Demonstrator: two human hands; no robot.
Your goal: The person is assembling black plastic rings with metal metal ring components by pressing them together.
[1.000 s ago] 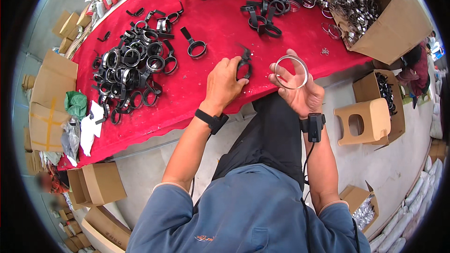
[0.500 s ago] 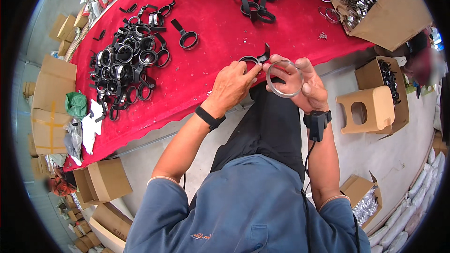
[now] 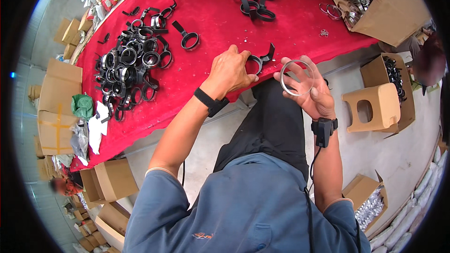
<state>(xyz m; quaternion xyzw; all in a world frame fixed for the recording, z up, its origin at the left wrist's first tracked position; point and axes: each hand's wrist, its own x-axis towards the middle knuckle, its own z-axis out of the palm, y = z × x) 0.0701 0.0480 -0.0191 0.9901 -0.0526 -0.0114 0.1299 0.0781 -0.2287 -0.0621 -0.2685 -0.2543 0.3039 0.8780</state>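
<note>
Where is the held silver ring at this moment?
In the head view, the silver ring is in the right hand, right of centre, just right of the black handled ring.

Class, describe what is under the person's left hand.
Partly under the left hand is a black ring with a flat tab; its right side and tab show. Part of its left edge, and whatever lies beneath the palm, are covered.

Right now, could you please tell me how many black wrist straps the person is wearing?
2: one black wrist strap around the left wrist, another around the right wrist.
</note>
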